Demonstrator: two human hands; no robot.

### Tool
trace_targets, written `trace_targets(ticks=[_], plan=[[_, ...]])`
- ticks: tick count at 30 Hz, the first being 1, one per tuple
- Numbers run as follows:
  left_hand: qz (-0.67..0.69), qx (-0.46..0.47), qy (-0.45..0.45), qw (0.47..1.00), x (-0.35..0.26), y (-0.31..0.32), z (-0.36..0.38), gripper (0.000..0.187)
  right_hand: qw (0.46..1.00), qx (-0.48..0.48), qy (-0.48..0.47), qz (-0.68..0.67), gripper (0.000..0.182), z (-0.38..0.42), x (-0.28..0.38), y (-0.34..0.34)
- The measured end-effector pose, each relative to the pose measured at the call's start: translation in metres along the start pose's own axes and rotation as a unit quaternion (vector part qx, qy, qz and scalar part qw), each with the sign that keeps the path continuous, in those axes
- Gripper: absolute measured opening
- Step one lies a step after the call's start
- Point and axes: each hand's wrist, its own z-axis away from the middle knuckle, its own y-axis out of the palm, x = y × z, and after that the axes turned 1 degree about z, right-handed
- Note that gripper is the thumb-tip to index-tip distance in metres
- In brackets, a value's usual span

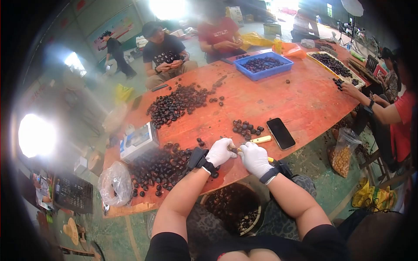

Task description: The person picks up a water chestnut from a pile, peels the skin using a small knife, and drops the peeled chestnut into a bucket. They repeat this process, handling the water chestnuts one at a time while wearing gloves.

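Both hands wear white gloves and meet above the front edge of the red table [244,96]. My left hand [220,153] is closed around a small brown, chestnut-like nut [235,150]. My right hand [256,157] is closed on a yellow-handled knife [271,159]; the handle's end pokes out by the wrist, and the blade is largely hidden. Just beyond the hands lies another tool with a pale yellow handle [261,139], beside a small group of dark nuts [246,128]. A bigger pile of dark nuts [152,169] spreads left of my left hand.
A black phone [281,133] lies right of my hands. A white box [139,142] and plastic bag [115,184] stand left. Below the edge sits a basket of peelings [230,206]. Farther off are a blue crate [263,65], a nut tray [335,65] and several people.
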Motion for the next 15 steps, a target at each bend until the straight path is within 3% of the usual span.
trace_targets(ticks=[10, 13, 15], plan=[[-0.018, -0.004, -0.002, 1.0, -0.002, 0.001, 0.0, 0.032, 0.998, 0.058, -0.004, 0.023, 0.014, 0.006, -0.01, -0.004], [-0.066, 0.017, 0.001, 0.998, -0.002, -0.013, 0.001, 0.028, 0.997, 0.07, 0.01, 0.019, 0.015, 0.009, -0.014, -0.009], [-0.135, 0.088, -0.006, 0.987, -0.007, -0.032, 0.001, 0.026, 0.997, 0.075, 0.021, 0.019, 0.015, 0.009, -0.017, -0.013]])
